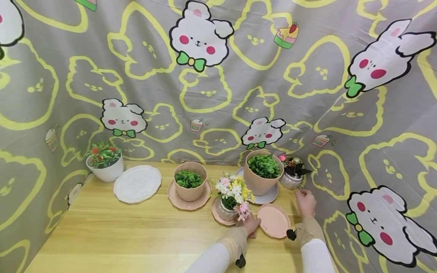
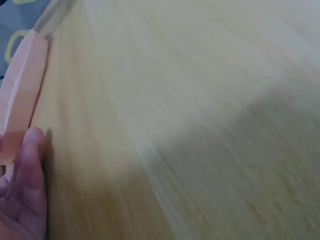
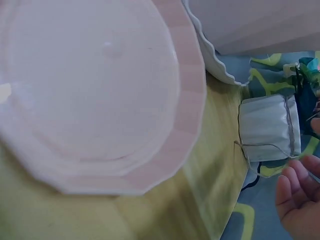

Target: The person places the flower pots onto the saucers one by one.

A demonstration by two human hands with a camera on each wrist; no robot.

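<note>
Holding the right hand (image 1: 305, 204) just below-right of the small white pot (image 1: 291, 182), right of frame centre, containing dark-leaved flowers (image 1: 294, 167); curling fingers loosely near its twine (image 3: 262, 145), not showing whether pinching it. Resting the left hand (image 1: 250, 224) farther off, lower-left, beside the empty pink saucer (image 1: 273, 221), not showing whether gripping its rim. Showing daisies (image 1: 235, 189) in the lower-centre pot (image 1: 228, 214), leafy greens (image 1: 189, 179) in two pink pots (image 1: 188, 194).
</note>
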